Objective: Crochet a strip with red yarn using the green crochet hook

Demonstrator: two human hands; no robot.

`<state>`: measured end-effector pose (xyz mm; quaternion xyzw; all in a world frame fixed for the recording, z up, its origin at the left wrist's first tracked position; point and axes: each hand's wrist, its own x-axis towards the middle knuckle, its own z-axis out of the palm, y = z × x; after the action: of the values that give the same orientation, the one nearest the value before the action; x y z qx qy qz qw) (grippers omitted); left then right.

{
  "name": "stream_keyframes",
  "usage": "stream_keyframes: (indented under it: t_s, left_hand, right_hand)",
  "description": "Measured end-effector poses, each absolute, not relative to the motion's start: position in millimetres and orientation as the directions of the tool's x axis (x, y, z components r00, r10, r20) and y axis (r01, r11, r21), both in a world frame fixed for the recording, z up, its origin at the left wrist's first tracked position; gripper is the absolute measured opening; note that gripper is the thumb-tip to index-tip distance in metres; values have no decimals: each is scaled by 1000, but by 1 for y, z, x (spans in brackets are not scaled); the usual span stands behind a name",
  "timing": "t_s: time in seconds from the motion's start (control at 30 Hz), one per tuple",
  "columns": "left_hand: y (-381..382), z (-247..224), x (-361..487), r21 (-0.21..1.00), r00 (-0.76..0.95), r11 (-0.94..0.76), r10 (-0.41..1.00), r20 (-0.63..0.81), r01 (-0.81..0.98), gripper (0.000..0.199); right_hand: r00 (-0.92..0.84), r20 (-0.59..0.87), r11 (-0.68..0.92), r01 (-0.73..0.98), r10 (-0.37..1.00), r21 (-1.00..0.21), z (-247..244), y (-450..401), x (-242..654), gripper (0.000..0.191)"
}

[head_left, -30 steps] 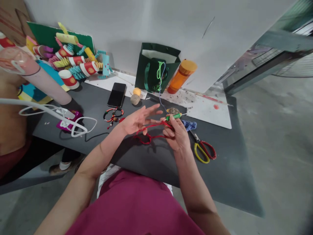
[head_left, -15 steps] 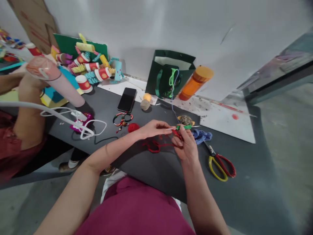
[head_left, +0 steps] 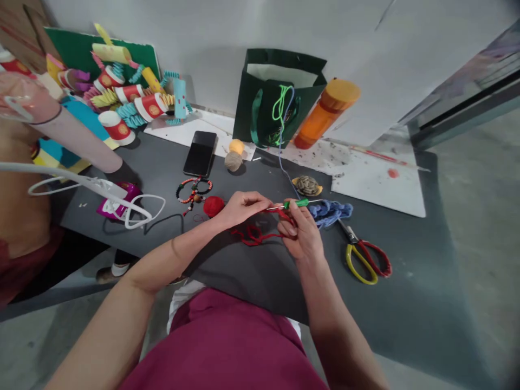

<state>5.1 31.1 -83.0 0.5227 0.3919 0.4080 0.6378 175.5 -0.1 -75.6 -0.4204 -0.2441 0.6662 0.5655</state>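
My right hand (head_left: 301,230) is closed around a crochet hook with a green handle (head_left: 299,203), its thin metal shaft pointing left. Against the fingers of that hand lies some red yarn (head_left: 286,216). My left hand (head_left: 245,208) is closed in a pinch at the hook's tip, where red yarn runs between the two hands; the exact grip is too small to make out. Loose loops of red yarn (head_left: 254,235) hang below, over the dark table (head_left: 255,276). Beside my left wrist sits a red yarn ball (head_left: 213,206).
To the right lie blue crocheted yarn (head_left: 331,212) and scissors (head_left: 361,254). Behind stand a dark green gift bag (head_left: 260,97) and an orange bottle (head_left: 327,114). A phone (head_left: 200,153), beaded bracelet (head_left: 194,190), white cable (head_left: 73,179) and pink tumbler (head_left: 81,135) are leftward, near another person's arm (head_left: 20,189).
The camera view has shifted, so the tabletop things appear a little higher and mostly farther left. Both hands remain together at the hook and red yarn.
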Motion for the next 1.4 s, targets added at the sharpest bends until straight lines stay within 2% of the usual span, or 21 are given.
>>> stream_keyframes:
  t_s: [0.1, 0.17, 0.27, 0.4, 0.47, 0.53, 0.6, 0.67, 0.77, 0.87, 0.93, 1.0, 1.07, 1.1, 1.2, 1.3, 1.4]
  left_hand:
    - [34, -83, 2, 988, 293, 72, 956, -29, -136, 27]
    - [36, -82, 2, 969, 263, 88, 964, -25, -232, 26]
    - [37, -81, 3, 885, 288, 213, 953, -95, -415, 22]
    - [35, -73, 0, 742, 367, 401, 903, -222, -537, 13]
    - [34, -67, -4, 682, 373, 435, 894, -249, -588, 22]
    - [34, -62, -8, 664, 327, 400, 914, -239, -632, 35]
    - [35, -58, -11, 678, 247, 331, 943, -222, -656, 44]
    - [36, -56, -11, 722, 159, 255, 967, -200, -643, 43]
    - [35, -59, -7, 856, 93, 99, 994, -60, -507, 43]
    - [29, -66, -3, 966, 193, -127, 966, 173, -227, 65]
    - [23, -71, -2, 959, 251, -282, 929, 271, 8, 70]
    - [19, -73, -2, 895, 303, -380, 903, 304, 234, 60]
    - [16, -74, -1, 826, 326, -419, 895, 305, 377, 50]
    - [16, -74, -1, 814, 331, -421, 895, 300, 401, 52]
    - [14, -73, 3, 896, 360, -330, 908, 215, 297, 65]
    - [14, -74, 8, 997, 443, -76, 894, 59, 21, 85]
    - [14, -77, 10, 971, 479, 141, 877, -33, -191, 94]
  right_hand:
    - [-1, -292, -242, -564, 956, -790, -76, 0, 176, 42]
    - [-4, -295, -245, -567, 956, -787, -76, 1, 176, 39]
    - [-19, -307, -261, -576, 952, -775, -77, 1, 176, 37]
    - [-72, -305, -288, -587, 949, -757, -79, -1, 175, 39]
    - [-103, -303, -304, -586, 947, -751, -80, -2, 174, 39]
    - [-126, -310, -324, -585, 942, -744, -81, -2, 173, 39]
    - [-137, -319, -337, -586, 938, -737, -81, -3, 171, 39]
    - [-137, -321, -338, -586, 937, -736, -81, -3, 170, 39]
    - [-129, -318, -331, -588, 939, -738, -79, -3, 171, 38]
    - [-107, -309, -308, -609, 945, -731, -76, -2, 175, 38]
    - [-85, -303, -290, -611, 949, -737, -75, -2, 177, 38]
    - [-66, -301, -279, -601, 951, -749, -73, -2, 178, 37]
    - [-51, -302, -272, -592, 952, -758, -72, -3, 177, 37]
    - [-43, -303, -269, -591, 952, -760, -72, -3, 176, 36]
    - [-6, -310, -253, -591, 951, -766, -71, -5, 172, 34]
    - [42, -296, -219, -577, 954, -787, -72, -7, 171, 33]
    - [84, -276, -190, -537, 957, -822, -74, -8, 172, 31]
